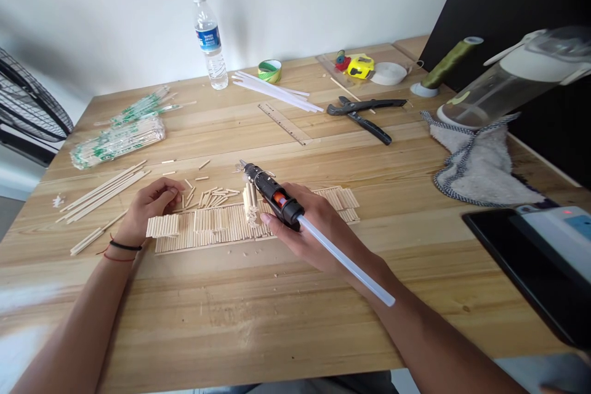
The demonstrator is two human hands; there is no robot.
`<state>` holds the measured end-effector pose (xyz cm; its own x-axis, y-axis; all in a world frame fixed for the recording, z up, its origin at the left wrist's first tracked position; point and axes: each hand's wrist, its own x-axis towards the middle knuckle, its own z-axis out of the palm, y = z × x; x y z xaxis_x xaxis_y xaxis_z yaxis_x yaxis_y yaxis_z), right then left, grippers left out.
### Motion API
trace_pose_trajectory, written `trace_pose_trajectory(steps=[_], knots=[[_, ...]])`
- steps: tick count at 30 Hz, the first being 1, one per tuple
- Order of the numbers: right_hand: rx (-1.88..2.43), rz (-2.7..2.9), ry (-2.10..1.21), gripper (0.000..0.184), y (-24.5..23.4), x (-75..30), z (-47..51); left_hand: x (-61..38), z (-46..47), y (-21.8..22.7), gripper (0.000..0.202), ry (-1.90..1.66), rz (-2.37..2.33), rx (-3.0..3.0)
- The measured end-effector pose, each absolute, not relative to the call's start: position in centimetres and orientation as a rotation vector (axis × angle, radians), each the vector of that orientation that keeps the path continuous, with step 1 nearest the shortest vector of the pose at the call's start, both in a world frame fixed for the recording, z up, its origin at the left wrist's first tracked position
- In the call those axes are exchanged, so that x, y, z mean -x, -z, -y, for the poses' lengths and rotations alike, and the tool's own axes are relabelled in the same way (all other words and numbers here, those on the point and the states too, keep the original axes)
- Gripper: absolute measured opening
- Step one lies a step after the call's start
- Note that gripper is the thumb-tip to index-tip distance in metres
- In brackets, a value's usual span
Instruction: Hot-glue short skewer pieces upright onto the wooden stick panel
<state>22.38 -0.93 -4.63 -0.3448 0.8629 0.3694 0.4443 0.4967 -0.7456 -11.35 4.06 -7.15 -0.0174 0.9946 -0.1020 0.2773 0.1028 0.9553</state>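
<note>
— What occupies the near zone?
— At the near right, a dark phone [521, 271]. Left of it, my right hand [318, 221] is wrapped around a black glue gun [265, 183], nozzle toward the far left; a translucent glue stick [346, 261] extends from its rear over my wrist.

— And the middle?
— A stick panel [228, 226], short wooden lengths set side by side with small stacks on top, lies between my hands. At its left end is my left hand [154, 204], fingers curled near loose short sticks [215, 198]; whether they pinch one, I cannot tell.

— Beyond these?
— Long sticks [106, 191] at left, then bagged sticks [120, 141]; a ruler [284, 125] at centre, pliers [357, 109] to its right; farther, white rods [277, 91]; at the far side, an upright water bottle [210, 43] near the wall [314, 0].
</note>
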Motion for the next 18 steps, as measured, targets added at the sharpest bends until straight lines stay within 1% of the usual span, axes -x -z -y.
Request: trace_pose_trajectory(steps=[18], knots=[[1.068, 1.994, -0.659, 0.016, 4.72, -22.49, 0.84, 10.53, -3.87, 6.66, 0.025, -1.022, -1.470, -1.297]])
